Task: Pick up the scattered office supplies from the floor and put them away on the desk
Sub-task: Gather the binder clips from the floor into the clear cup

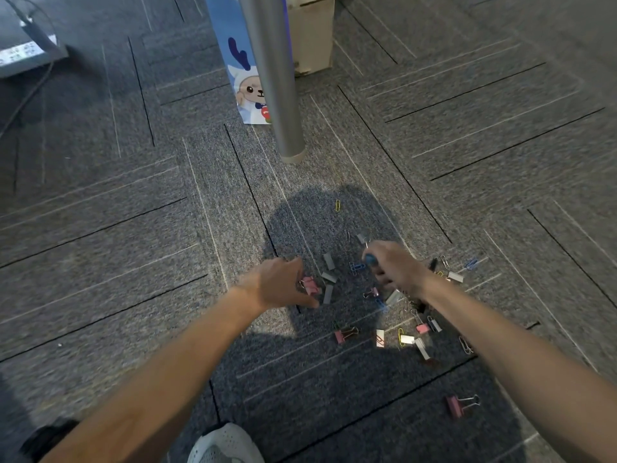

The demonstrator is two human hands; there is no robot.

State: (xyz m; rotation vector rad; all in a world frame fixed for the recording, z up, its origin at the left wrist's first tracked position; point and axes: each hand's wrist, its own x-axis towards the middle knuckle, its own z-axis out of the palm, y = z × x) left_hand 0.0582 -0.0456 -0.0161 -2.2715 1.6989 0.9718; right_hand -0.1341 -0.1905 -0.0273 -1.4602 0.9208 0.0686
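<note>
Small office supplies lie scattered on the grey carpet: several staple strips (329,261), pink binder clips (454,406) and coloured paper clips (338,205). My left hand (278,284) reaches down with its fingers around a pink binder clip (311,285) on the floor. My right hand (399,267) is closed on a blue binder clip (370,260), whose wire handle sticks up past my fingers. More clips and staple strips lie under and beside my right forearm. The desk top is out of view.
A grey metal desk leg (277,78) stands just beyond the pile. Behind it lean a blue cartoon-printed bag (240,71) and a cardboard box (312,31). A dark device with a cable (23,51) sits at the far left. My white shoe (227,444) shows at the bottom.
</note>
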